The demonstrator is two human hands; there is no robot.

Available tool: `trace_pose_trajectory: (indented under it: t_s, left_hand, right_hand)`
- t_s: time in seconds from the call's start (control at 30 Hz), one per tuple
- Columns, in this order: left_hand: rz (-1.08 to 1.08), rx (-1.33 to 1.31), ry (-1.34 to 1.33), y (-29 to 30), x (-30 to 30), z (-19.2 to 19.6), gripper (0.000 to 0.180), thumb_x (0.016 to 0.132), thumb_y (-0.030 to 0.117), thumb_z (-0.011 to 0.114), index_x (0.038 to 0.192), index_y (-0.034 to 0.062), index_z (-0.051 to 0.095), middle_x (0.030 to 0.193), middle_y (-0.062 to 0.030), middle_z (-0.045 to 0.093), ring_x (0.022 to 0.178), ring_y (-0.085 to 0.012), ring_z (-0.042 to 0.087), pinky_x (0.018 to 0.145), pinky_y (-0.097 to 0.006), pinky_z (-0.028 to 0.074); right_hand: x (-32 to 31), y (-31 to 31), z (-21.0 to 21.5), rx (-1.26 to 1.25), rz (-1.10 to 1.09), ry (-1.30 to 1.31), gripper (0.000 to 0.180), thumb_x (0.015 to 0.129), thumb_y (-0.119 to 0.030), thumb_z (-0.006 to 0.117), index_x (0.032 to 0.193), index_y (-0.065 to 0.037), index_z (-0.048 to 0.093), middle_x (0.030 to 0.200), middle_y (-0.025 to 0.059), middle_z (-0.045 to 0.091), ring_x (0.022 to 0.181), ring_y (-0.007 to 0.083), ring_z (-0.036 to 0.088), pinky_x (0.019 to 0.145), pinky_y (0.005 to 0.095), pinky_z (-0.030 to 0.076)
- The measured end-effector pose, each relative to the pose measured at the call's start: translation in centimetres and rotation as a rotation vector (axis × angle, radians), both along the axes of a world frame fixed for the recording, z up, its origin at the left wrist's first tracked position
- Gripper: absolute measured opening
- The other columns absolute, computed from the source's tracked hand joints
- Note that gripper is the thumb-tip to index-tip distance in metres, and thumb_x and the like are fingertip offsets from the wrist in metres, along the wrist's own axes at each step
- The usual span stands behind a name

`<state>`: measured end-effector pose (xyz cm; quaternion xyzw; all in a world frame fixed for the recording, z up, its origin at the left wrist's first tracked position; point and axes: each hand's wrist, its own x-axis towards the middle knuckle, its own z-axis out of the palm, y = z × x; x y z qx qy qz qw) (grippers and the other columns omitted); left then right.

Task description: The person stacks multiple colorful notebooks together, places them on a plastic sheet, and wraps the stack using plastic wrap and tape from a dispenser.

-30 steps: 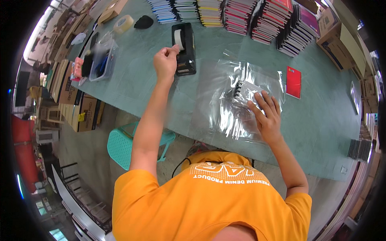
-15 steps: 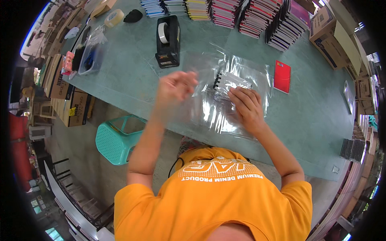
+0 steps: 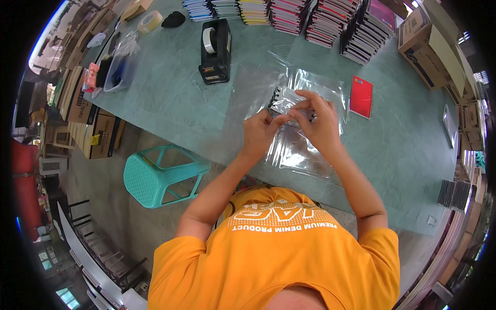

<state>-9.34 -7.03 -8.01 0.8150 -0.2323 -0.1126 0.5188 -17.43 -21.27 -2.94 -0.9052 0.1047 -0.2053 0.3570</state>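
A small clear plastic packet with a row of black teeth-like pieces along its left edge lies on large clear plastic sheets. My left hand is closed at the packet's lower left, its thumb reaching toward the right hand. With thumb and fingers bent together, my right hand grips the packet's right side. Glare and the fingers partly hide the packet's contents. To the right of the sheets lies a red spiral notebook. A black tape dispenser with a white roll stands beyond the left hand.
Stacks of colored notebooks line the table's far edge, beside an open cardboard box. At the far left are a clear plastic bin and a tape roll. A turquoise stool stands by the table's near left edge.
My left hand has come down and right from the air above the sheets to the packet. My right hand has gone from lying flat on the packet to bent, gripping fingers.
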Motion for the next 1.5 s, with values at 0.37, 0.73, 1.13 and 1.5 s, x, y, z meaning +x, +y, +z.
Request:
trace_pose_trajectory:
  t_s: [0.37, 0.73, 1.13, 1.5]
  left_hand:
    - [-0.759, 0.219, 0.497, 1.0, -4.2, -2.4, 0.031, 0.084, 0.033, 0.064, 0.093, 0.0040, 0.062, 0.074, -0.0035, 0.062, 0.060, -0.0138, 0.056, 0.055, -0.029, 0.045]
    - [-0.524, -0.693, 0.588, -0.3, 4.7, 1.5, 0.069, 0.074, 0.013, 0.074, 0.131, 0.0064, 0.035, 0.106, -0.0087, 0.053, 0.095, -0.0130, 0.054, 0.077, -0.028, 0.049]
    - [-0.473, -0.571, 0.404, -3.6, 5.8, 3.7, 0.038, 0.086, 0.036, 0.062, 0.098, 0.0005, 0.060, 0.084, -0.0015, 0.059, 0.079, -0.0078, 0.053, 0.072, -0.022, 0.042]
    - [-0.460, -0.345, 0.607, -3.9, 7.3, 2.8, 0.044, 0.093, 0.041, 0.049, 0.087, 0.0005, 0.065, 0.075, 0.0002, 0.059, 0.070, -0.0065, 0.049, 0.065, -0.021, 0.040]
  right_hand:
    - [3.9, 0.6, 2.6, -0.437, 0.131, 0.464, 0.086, 0.057, -0.022, 0.083, 0.131, -0.011, 0.040, 0.117, 0.0144, 0.054, 0.103, 0.0242, 0.056, 0.083, 0.0342, 0.046]
    - [-1.6, -3.3, 0.2, 0.513, 0.047, -0.097, 0.080, 0.056, -0.007, 0.081, 0.126, -0.006, 0.042, 0.112, 0.0076, 0.054, 0.106, 0.0181, 0.052, 0.095, 0.0315, 0.040]
    - [2.9, 2.4, -2.6, 0.686, -0.280, -0.473, 0.041, 0.078, -0.031, 0.071, 0.103, -0.002, 0.058, 0.097, 0.0046, 0.058, 0.089, 0.0107, 0.054, 0.074, 0.0265, 0.044]
    - [2.7, 3.1, -3.3, 0.738, -0.356, -0.276, 0.037, 0.095, -0.033, 0.045, 0.110, -0.001, 0.057, 0.102, 0.0095, 0.059, 0.097, 0.0160, 0.052, 0.086, 0.0292, 0.040]
